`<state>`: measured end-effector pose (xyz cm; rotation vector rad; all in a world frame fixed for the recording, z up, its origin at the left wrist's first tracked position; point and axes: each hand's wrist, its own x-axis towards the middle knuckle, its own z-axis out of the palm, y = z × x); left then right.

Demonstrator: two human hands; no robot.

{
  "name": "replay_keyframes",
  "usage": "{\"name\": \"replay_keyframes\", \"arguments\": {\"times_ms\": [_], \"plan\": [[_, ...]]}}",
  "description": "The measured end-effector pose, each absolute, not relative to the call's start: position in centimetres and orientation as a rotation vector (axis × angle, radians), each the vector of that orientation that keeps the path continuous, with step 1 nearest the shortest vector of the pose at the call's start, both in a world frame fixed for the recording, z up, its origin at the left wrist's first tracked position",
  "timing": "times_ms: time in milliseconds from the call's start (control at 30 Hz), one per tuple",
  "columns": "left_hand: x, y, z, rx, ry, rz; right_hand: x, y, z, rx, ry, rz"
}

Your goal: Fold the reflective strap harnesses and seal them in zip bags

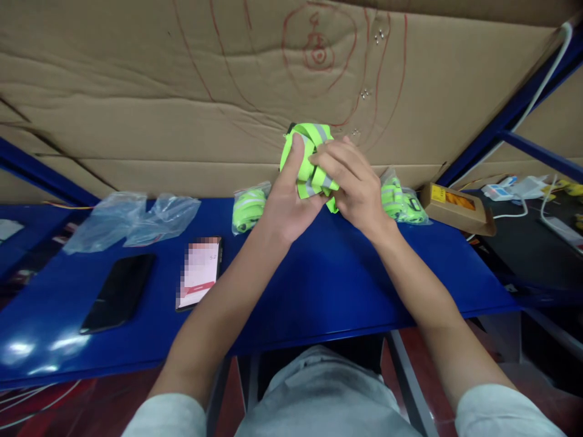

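Between my two hands, raised above the blue table, is a bundle of neon-yellow reflective strap [298, 159] with silver-grey stripes. My left hand [286, 203] grips it from the left, thumb pressed along its front. From the right, the fingers of my right hand [357, 182] are curled onto the strap. A short end hangs below, between the hands. Beyond my left wrist lies a clear bag with a rolled neon strap [249, 208]. Another bagged neon strap [403, 202] sits to the right of my right hand.
Empty clear plastic bags [132, 221] lie at the table's back left. A dark phone [119, 292] and a phone with a lit screen [199, 273] rest nearer. An open cardboard box [458, 208] stands at the right. Cardboard sheeting [136, 127] walls the back.
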<state>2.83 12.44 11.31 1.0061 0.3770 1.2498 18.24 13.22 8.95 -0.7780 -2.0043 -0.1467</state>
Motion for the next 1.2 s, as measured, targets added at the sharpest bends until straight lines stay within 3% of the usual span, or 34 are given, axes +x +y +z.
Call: {"name": "replay_keyframes", "arguments": {"times_ms": [200, 367, 533, 633, 1000, 1200], "plan": [[1.9, 13.8, 10.3, 1.087, 0.435, 1.380, 18.9, 12.9, 10.3, -0.685, -2.147, 0.135], [1.4, 14.7, 9.8, 1.169, 0.234, 1.275, 19.3, 14.5, 9.5, -0.701, -1.597, 0.392], [1.7, 15.2, 8.9, 1.104, 0.152, 1.202, 19.3, 15.4, 8.2, -0.676, -1.507, 0.988], [2.1, 15.5, 8.5, 1.061, 0.223, 1.248, 19.1, 14.7, 8.5, -0.651, -1.505, 1.171], [-0.3, 12.8, 11.4, 1.557, 0.203, 1.332, 17.3, 10.0, 10.7, -0.735, -1.323, 1.275], [-2.3, 10.7, 11.1, 1.746, 0.214, 1.025, 16.3, 7.0, 9.1, -0.808, -1.207, 1.067]]}}
